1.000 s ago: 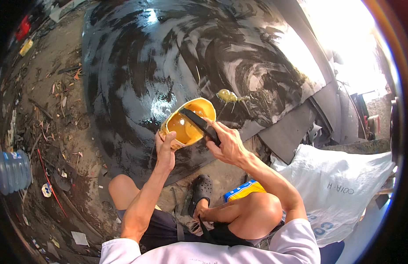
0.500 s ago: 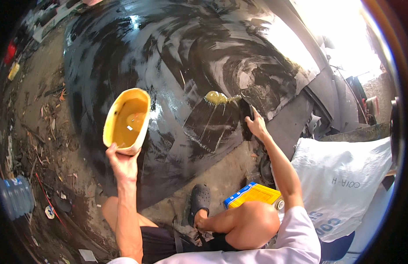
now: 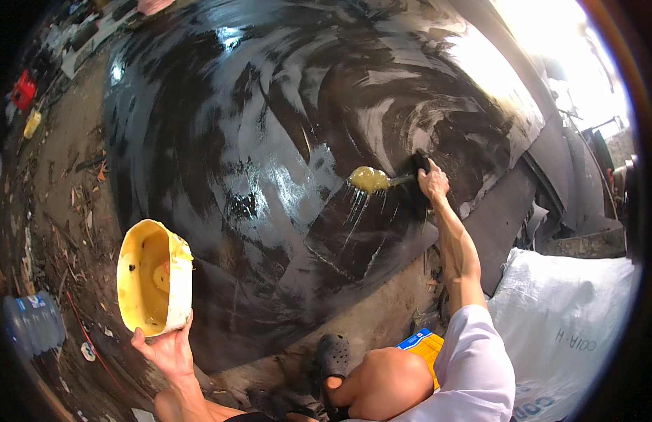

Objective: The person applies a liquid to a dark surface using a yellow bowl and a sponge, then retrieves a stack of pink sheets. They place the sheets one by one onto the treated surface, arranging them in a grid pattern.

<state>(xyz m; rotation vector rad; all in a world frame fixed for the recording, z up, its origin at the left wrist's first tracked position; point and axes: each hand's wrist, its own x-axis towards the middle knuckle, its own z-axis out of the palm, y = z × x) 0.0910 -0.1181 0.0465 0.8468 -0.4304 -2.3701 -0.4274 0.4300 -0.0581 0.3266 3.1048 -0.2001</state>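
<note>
My left hand (image 3: 170, 353) grips the near end of a yellow-and-white plastic tub (image 3: 179, 281), tilted so its yellow-coated inside shows. My right hand (image 3: 435, 183) is closed round a black flat piece (image 3: 420, 167), resting on a large dark sheet (image 3: 234, 309); fingers cover part of it, so its exact kind is unclear. Just left of that hand lies a thick yellowish puddle (image 3: 368, 180), looking like glue, with a thin tail toward the black piece and streaks running toward me. Glossy, swirling smears coat much of the sheet.
At right stands a white woven sack (image 3: 551, 316), beside stacked grey sheets (image 3: 505, 218). A yellow-and-blue can (image 3: 428, 344) sits by my knee. Litter covers the dirt at left, with a clear plastic bottle (image 3: 37, 323) and a red crate (image 3: 23, 90). My clog (image 3: 333, 355) is near the sheet's edge.
My left hand has drawn the tub nearer to me and leftward, away from the puddle. My right hand has moved the black piece farther out across the sheet. The view has shifted slightly.
</note>
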